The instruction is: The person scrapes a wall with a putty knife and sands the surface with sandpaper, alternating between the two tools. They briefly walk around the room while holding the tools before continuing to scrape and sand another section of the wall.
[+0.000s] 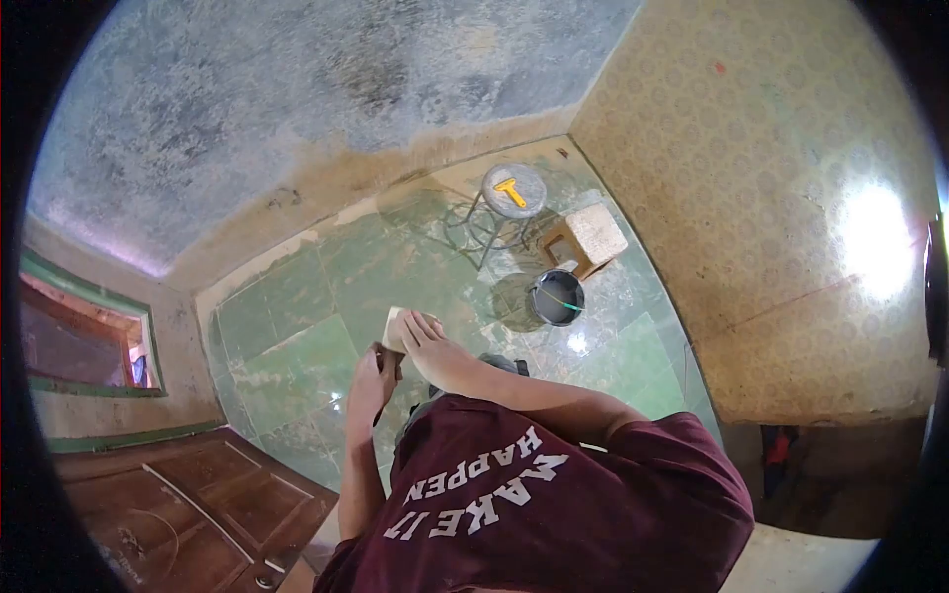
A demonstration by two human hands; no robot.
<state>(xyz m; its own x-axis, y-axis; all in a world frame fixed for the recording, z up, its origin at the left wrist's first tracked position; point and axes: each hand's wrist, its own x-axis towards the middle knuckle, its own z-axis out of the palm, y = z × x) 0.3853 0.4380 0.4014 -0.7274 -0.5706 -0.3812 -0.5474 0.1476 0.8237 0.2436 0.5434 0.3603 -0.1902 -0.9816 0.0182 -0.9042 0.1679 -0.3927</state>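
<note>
Maroon printed shirt (554, 504), both hands, left hand (371, 381) and right hand (425, 336), clamped on pale rectangular block (393, 326) above green tiles (297, 336).

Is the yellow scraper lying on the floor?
No, the yellow scraper lies on top of the round stool, above the green floor.

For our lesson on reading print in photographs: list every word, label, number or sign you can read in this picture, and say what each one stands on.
"MAKE IT HAPPEN": white capitals on the maroon T-shirt, upside down from this camera, in two lines, "MAKE IT" and "HAPPEN".
The bucket, the stool with its yellow tool, the block and the pale block in the hands show no print that can be read.
</note>
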